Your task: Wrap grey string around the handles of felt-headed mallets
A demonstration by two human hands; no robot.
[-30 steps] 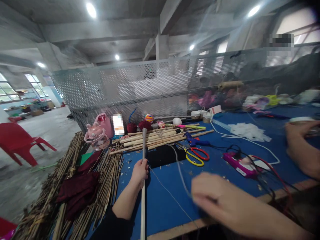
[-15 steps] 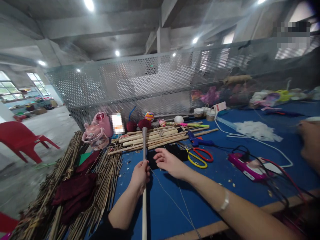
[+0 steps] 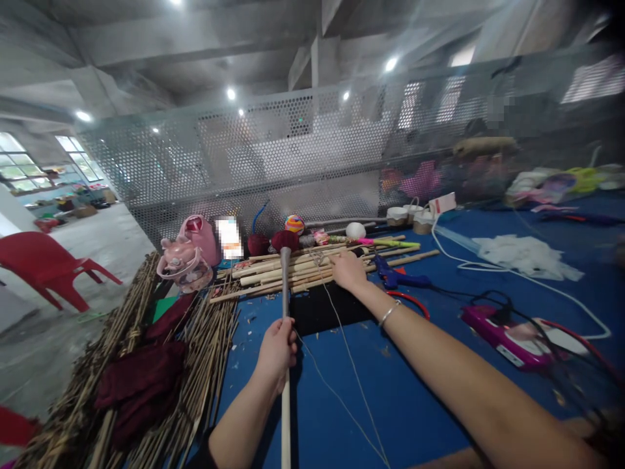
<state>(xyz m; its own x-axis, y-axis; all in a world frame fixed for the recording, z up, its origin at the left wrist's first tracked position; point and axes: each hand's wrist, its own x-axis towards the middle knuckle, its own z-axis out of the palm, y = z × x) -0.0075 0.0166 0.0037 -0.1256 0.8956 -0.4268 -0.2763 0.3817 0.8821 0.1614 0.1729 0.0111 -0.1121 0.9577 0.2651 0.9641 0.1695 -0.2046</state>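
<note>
My left hand (image 3: pixel 277 352) is wrapped round a pale wooden stick (image 3: pixel 286 417), whose grey-wrapped upper part ends in a dark red ball-shaped head (image 3: pixel 284 241). A thin thread (image 3: pixel 336 400) leaves the stick at my left fingers, loops down to the table's front edge and runs back up towards the far sticks. My right hand (image 3: pixel 349 270) reaches over a pile of wooden sticks (image 3: pixel 268 275), fingers bent together at the pile's near side. What they pinch, if anything, is hidden. Below it lies a black cloth (image 3: pixel 317 316). Scissors (image 3: pixel 415 301) show only a red handle beyond my forearm.
A blue glue gun (image 3: pixel 400 277) and a magenta power strip (image 3: pixel 508 339) with cables lie on the right. Bundled thin twigs (image 3: pixel 195 365) and dark red fabric (image 3: pixel 141 384) lie left. A pink jug (image 3: pixel 185 267) stands before a perforated metal screen (image 3: pixel 244 156).
My right hand has moved forward and right, from above the black cloth to the stick pile, and its fingers have drawn together. My left hand keeps its hold on the stick.
</note>
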